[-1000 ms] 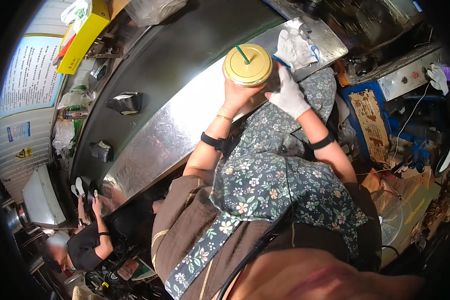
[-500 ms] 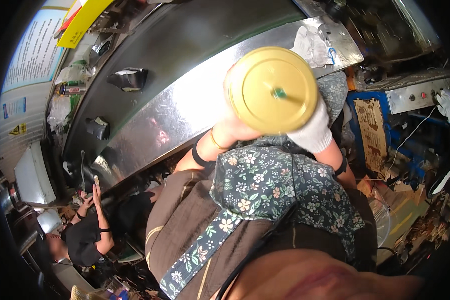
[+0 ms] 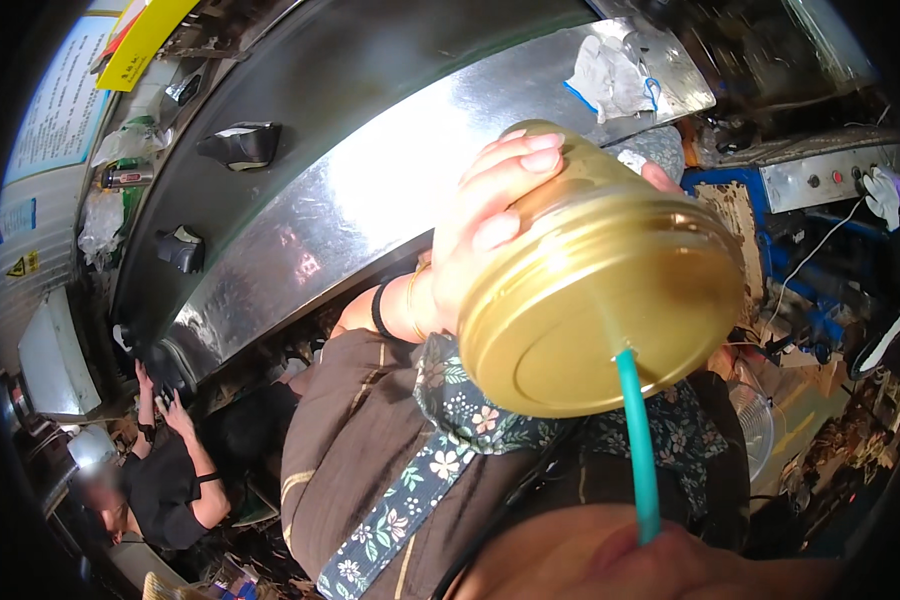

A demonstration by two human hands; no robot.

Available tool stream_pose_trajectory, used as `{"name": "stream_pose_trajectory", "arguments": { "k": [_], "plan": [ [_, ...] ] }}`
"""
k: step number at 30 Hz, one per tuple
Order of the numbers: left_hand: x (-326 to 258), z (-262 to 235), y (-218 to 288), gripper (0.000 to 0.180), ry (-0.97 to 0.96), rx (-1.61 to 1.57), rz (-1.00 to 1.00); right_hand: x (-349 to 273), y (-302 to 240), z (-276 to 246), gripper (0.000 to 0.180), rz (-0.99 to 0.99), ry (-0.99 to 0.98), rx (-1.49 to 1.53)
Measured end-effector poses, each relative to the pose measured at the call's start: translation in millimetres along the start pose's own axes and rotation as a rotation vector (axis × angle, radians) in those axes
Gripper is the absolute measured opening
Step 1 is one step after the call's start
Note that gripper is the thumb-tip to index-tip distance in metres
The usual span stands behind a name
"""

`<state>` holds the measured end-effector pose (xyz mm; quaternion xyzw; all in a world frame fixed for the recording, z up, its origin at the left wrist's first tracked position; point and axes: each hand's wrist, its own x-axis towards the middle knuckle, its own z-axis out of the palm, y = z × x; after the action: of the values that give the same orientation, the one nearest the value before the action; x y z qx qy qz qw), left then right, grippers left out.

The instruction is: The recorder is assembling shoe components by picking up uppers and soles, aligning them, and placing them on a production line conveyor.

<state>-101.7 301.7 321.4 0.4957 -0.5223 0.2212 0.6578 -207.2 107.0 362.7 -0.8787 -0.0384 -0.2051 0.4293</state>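
We saw the dark belt [image 3: 370, 80] curve away at upper left, its far end cut off by the picture's top edge. Along it ran the shiny metal ledge [image 3: 370, 190], part of it washed out by glare. At lower left sat a co-worker [image 3: 175, 490], too small and dim for us to tell what those hands touched. The cup blocked much of the floral apron [image 3: 450, 460]. That gold cup [image 3: 610, 290] was held up in front of the person's chest, tilted, lid toward the face. The left hand [image 3: 470, 230] gripped its left side, fingers wrapped round. Of the right hand [image 3: 660, 178] we made out only a sliver behind the cup, so we could not tell its grip. White gloves [image 3: 615, 80] lay on the ledge's far end. The green straw [image 3: 640, 450] ran from the lid to the mouth.
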Motion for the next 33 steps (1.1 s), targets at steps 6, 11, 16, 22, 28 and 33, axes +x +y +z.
{"name": "stream_pose_trajectory", "arguments": {
  "k": [6, 11, 16, 22, 28, 33],
  "plan": [
    [16.7, 16.7, 8.3, 0.032, 0.204, 0.039, 0.078, -0.9, 10.1, -7.0, 0.084, 0.022, 0.025, 0.000],
    [4.8, -0.8, -1.0, 0.033, 0.029, 0.070, 0.049, -13.2, -1.6, -9.7, 0.084, 0.043, 0.006, 0.018],
    [-11.9, 4.4, -4.0, 0.034, 0.024, -0.064, -0.135, -22.5, -9.5, -14.3, 0.084, 0.067, -0.007, 0.020],
    [-11.5, 3.4, -0.5, 0.039, 0.061, -0.007, -0.138, -29.5, -13.8, -12.3, 0.084, 0.067, -0.021, 0.041],
    [-6.1, 1.2, -6.4, 0.042, 0.009, -0.004, -0.013, -35.0, -17.8, -18.4, 0.085, 0.091, -0.022, 0.031],
    [-9.0, 8.9, -2.9, 0.042, 0.112, -0.038, -0.075, -35.8, -18.8, -18.1, 0.085, 0.099, -0.020, 0.035]
  ]
}}
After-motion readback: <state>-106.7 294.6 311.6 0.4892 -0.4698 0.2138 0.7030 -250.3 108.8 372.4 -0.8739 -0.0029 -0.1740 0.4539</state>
